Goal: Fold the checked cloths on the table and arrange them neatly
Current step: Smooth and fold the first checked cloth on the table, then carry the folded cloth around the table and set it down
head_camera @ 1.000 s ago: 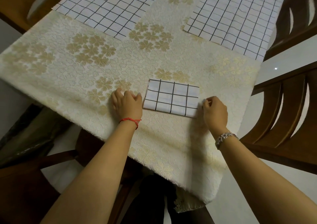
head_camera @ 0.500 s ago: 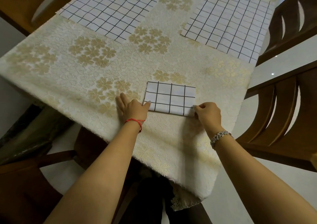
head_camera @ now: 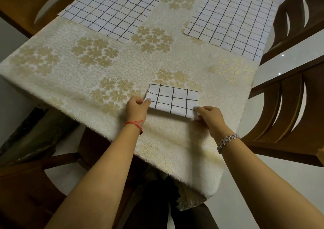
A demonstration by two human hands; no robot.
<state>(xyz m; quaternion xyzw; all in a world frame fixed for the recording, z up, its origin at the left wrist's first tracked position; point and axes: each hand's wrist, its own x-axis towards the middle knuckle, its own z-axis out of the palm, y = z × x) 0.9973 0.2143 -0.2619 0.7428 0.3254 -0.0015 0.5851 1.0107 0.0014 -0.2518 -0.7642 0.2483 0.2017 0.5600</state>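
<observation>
I see the folded checked cloth point(head_camera: 172, 100) lying on the cream floral tablecloth point(head_camera: 78, 74), close to the table's near edge, as a small rectangle with its long sides running left to right. My left hand point(head_camera: 135, 108) pinches the cloth's near left corner, thumb on top and the other fingers curled beneath. My right hand point(head_camera: 210, 117) pinches the near right corner in the same way, fingertips closed on the edge. The near edge of the folded cloth looks slightly raised off the tablecloth between the two hands, while its far edge lies flat.

Beyond the folded cloth and to its left, a large checked cloth point(head_camera: 112, 9) is spread open and flat. Beyond it and to its right, a second open checked cloth point(head_camera: 231, 22) reaches the table's right edge. A wooden chair point(head_camera: 287, 109) stands to the right of the folded cloth, off the table. A red string bracelet point(head_camera: 135, 123) circles my left wrist, a beaded bracelet point(head_camera: 228, 140) my right.
</observation>
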